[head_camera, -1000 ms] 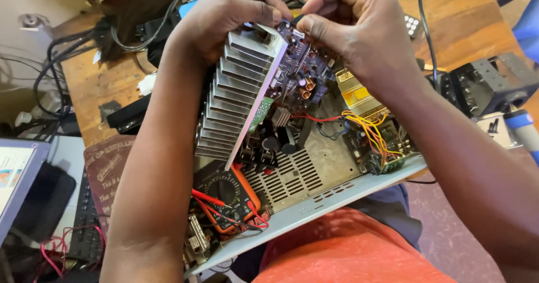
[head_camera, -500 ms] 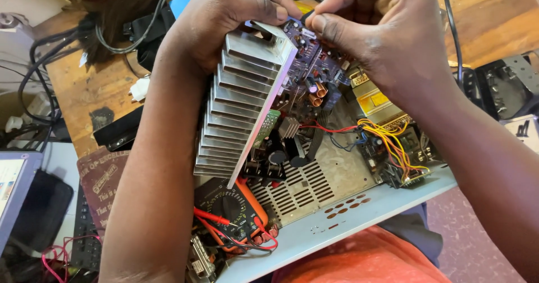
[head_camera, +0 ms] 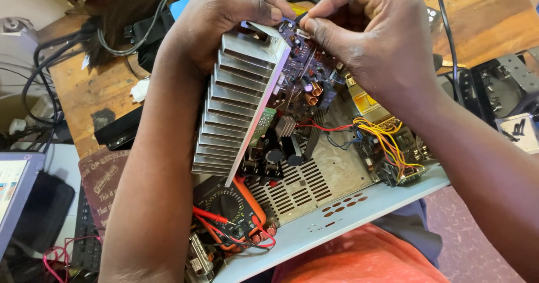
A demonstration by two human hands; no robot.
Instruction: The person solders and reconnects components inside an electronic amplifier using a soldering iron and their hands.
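- The left hand (head_camera: 224, 19) wraps over the top end of a finned aluminium heatsink (head_camera: 236, 103), fingers closed round it, thumb pressed on the upper edge
- The heatsink is fixed to a purple circuit board (head_camera: 300, 72) carrying copper coils and small capacitors; the pair is tilted up out of an open grey metal chassis (head_camera: 348, 210) that rests on the person's lap
- The right hand (head_camera: 370, 36) is curled at the board's top corner, thumb and forefinger pinched together on a small part there (too small to identify)
- Red, yellow and orange wires (head_camera: 387, 140) run across the chassis to a smaller board at the right
- An orange-cased multimeter (head_camera: 233, 210) with red and black leads lies at the chassis's lower left, below the heatsink
- A wooden table (head_camera: 84, 92) strewn with black cables lies behind
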